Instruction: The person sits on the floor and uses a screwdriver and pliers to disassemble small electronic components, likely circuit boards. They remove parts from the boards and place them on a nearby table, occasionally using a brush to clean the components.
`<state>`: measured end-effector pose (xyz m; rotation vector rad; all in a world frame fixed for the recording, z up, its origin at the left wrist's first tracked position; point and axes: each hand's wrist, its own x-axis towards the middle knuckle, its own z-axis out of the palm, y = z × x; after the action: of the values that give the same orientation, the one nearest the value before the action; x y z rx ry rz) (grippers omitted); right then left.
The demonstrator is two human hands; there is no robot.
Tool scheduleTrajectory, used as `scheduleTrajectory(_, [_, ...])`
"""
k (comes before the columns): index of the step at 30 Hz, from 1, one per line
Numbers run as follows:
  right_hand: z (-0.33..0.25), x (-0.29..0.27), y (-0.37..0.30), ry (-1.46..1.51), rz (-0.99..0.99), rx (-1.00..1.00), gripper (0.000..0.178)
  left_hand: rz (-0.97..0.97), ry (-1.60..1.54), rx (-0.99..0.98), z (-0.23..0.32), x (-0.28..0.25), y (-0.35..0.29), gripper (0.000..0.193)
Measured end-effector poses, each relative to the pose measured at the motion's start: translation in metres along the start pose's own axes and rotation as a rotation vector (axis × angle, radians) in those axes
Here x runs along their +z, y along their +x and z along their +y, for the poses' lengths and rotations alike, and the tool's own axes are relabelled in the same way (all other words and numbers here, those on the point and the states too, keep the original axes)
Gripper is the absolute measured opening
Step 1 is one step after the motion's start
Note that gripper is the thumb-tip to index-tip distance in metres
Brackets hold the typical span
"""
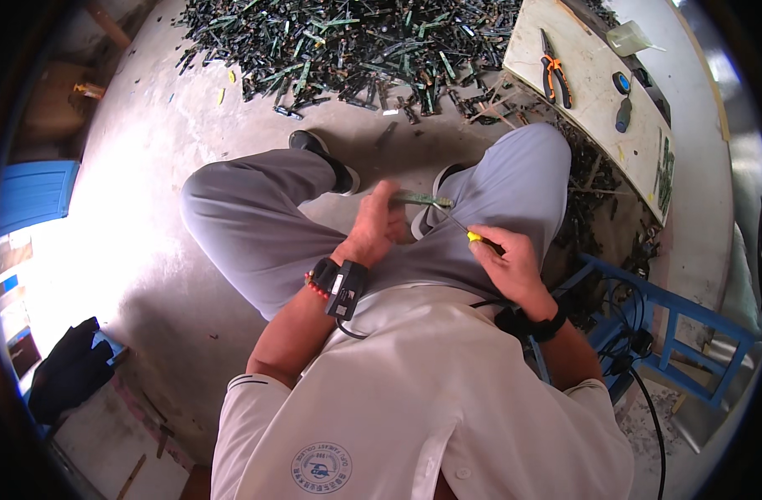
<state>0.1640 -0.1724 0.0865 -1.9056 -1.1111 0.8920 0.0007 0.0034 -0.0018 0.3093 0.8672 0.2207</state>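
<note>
Head view: the person sits with knees spread over a concrete floor, both hands at work above the lap. Left hand [374, 225]: fingers curled closed on one end of a narrow green strip [420, 198], its other end protruding toward the right. Right hand [513, 265]: fingers folded around the yellow-and-black handle of a screwdriver [474, 237], no gap seen in the grip. The shaft points up and left to the strip's free end; whether the tip touches it or stands just beside it cannot be told. The strip is between the knees, above the lap.

Beyond the feet lies a large heap of dark and green strips [356, 54]. At upper right, a pale board [594, 71] bears orange-and-black pliers [554, 81], a blue-and-black round item [621, 82] and a dark-handled tool [623, 115]. A blue frame [689, 308] stands near the right elbow, with black cables [649, 400] beside it.
</note>
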Motion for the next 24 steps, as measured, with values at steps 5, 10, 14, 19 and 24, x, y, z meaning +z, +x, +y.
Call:
scheduleTrajectory(5, [-0.010, 0.005, 0.002, -0.237, 0.087, -0.179, 0.025, -0.012, -0.014, -0.010, -0.002, 0.001, 0.002, 0.038])
scheduleTrajectory(10, [0.000, -0.002, 0.004, -0.027, 0.003, -0.162, 0.025, -0.022, -0.071, -0.045, 0.006, 0.008, -0.004, 0.038])
scheduleTrajectory(14, [0.006, -0.005, 0.003, 0.138, -0.048, -0.079, 0.025, -0.085, -0.102, -0.058, 0.013, 0.010, -0.005, 0.034])
scheduleTrajectory(19, [0.004, -0.014, 0.005, 0.268, -0.127, 0.075, 0.027, -0.172, -0.128, -0.082, 0.018, 0.013, -0.006, 0.031])
scheduleTrajectory(24, [0.007, -0.012, 0.007, 0.193, -0.100, -0.038, 0.026, -0.184, -0.124, -0.101, 0.019, 0.014, -0.009, 0.028])
